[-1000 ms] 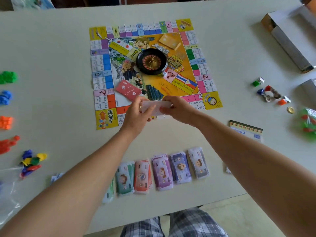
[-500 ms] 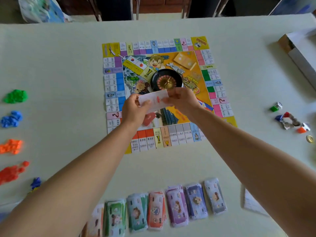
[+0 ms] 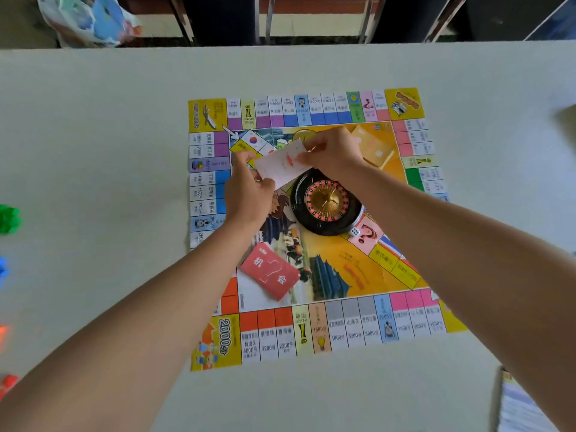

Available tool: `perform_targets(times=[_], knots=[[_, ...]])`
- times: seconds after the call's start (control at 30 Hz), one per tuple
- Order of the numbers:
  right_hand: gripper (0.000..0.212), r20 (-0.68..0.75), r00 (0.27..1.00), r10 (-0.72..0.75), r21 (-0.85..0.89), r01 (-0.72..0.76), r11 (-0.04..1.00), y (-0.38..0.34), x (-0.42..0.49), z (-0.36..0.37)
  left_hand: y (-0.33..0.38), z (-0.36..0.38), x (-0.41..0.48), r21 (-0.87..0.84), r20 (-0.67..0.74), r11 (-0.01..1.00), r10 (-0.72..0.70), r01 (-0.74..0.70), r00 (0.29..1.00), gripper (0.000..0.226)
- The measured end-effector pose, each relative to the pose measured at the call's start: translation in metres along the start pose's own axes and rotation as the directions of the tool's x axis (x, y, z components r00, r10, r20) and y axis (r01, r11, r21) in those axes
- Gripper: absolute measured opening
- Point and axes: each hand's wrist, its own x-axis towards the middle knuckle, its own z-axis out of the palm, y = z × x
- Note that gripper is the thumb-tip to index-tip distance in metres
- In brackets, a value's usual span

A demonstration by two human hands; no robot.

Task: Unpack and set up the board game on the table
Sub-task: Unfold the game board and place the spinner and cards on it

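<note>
**Holding the white cards (image 3: 283, 165) behind the wheel (image 3: 325, 202)**

My left hand (image 3: 247, 190) and right hand (image 3: 335, 154) each pinch one end, fingers (image 3: 308, 146) curled on it. I see their long side slant from near-left to far-right, over the board (image 3: 311, 325).

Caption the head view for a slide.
Over the board, left hand and right hand hold white cards beside the roulette wheel.

The left grip (image 3: 249, 194) and right grip (image 3: 333, 154), pinching the white red-printed paper card stack (image 3: 282, 163), have travelled from the colourful square paper game board's (image 3: 311, 325) 6 o'clock edge to 11 o'clock of the black round roulette wheel (image 3: 325, 202). The stack is now tilted.
</note>
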Motion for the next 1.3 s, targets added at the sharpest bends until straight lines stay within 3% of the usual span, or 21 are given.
perform_targets(times=[0.13, 0.3, 0.47, 0.6, 0.7, 0.8, 0.9, 1.03, 1.3], knots=[[0.022, -0.008, 0.999, -0.036, -0.148, 0.035, 0.988, 0.001, 0.014, 0.013, -0.017, 0.010, 0.013, 0.197, 0.045, 0.973, 0.115, -0.121, 0.992, 0.034], [0.023, -0.042, 0.997, -0.070, -0.277, 0.055, 0.959, 0.003, 0.019, 0.026, -0.022, 0.014, 0.014, 0.480, 0.061, 0.856, 0.189, -0.194, 0.980, 0.024], [0.035, -0.098, 0.984, -0.146, -0.344, 0.105, 0.933, 0.005, 0.016, 0.033, -0.025, 0.013, 0.012, 0.531, 0.031, 0.798, 0.317, -0.284, 0.948, 0.020], [0.010, -0.070, 0.955, -0.290, -0.390, 0.241, 0.889, 0.006, 0.009, 0.034, -0.023, 0.013, 0.009, 0.557, 0.087, 0.763, 0.339, -0.328, 0.937, 0.025], [0.015, -0.048, 0.963, -0.266, -0.399, 0.225, 0.889, 0.004, 0.006, 0.034, -0.022, 0.011, 0.006, 0.605, 0.134, 0.719, 0.332, -0.342, 0.934, 0.030], [0.015, 0.000, 0.968, -0.253, -0.392, 0.232, 0.890, 0.002, -0.001, 0.028, -0.021, 0.006, 0.004, 0.595, 0.224, 0.726, 0.261, -0.344, 0.939, 0.037], [0.017, -0.054, 0.951, -0.304, -0.293, 0.276, 0.916, 0.005, -0.021, 0.019, -0.020, -0.002, -0.008, 0.557, 0.232, 0.760, 0.245, -0.336, 0.941, 0.042], [0.022, -0.166, 0.927, -0.336, -0.130, 0.317, 0.939, 0.015, -0.063, 0.009, -0.010, -0.009, -0.046, 0.510, 0.201, 0.777, 0.309, -0.369, 0.930, 0.034], [0.024, -0.122, 0.953, -0.278, -0.028, 0.276, 0.961, 0.074, -0.183, 0.003, -0.010, 0.019, -0.159, 0.335, 0.433, 0.826, 0.292, -0.453, 0.853, 0.014]])
